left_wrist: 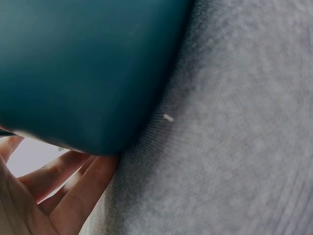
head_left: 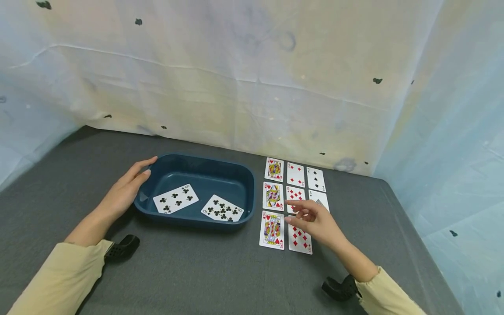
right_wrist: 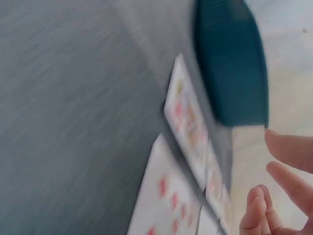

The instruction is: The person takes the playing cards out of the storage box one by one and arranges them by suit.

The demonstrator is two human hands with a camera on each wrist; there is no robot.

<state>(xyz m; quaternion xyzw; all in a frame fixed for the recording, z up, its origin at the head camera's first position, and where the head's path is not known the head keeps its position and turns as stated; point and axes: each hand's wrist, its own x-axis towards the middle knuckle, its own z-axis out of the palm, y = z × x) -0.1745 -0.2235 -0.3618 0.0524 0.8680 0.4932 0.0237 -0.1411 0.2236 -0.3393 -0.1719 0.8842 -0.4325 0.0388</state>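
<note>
My left hand (head_left: 124, 194) rests against the left end of a dark blue tray (head_left: 248, 175), its fingers (left_wrist: 83, 196) nearly straight along the outer wall. Inside the tray lie a clubs card (head_left: 175, 199) on the left and overlapping clubs cards (head_left: 222, 209) on the right. My right hand (head_left: 315, 221) hovers above rows of playing cards, thumb and forefinger apart with nothing between them. Nearest its fingertips are the queen of hearts (head_left: 273, 196), the king of hearts (head_left: 271, 230) and a nine of diamonds (head_left: 300, 240). The hand partly covers another diamonds card (head_left: 293, 193).
Behind these are a face card of hearts (head_left: 274, 169), a four of diamonds (head_left: 295, 174) and a spades card (head_left: 316, 179). A partly covered black-suit card (head_left: 318, 197) lies at the right. Grey cloth covers the table (head_left: 220, 271); a pale curtain (head_left: 236, 78) hangs along its back.
</note>
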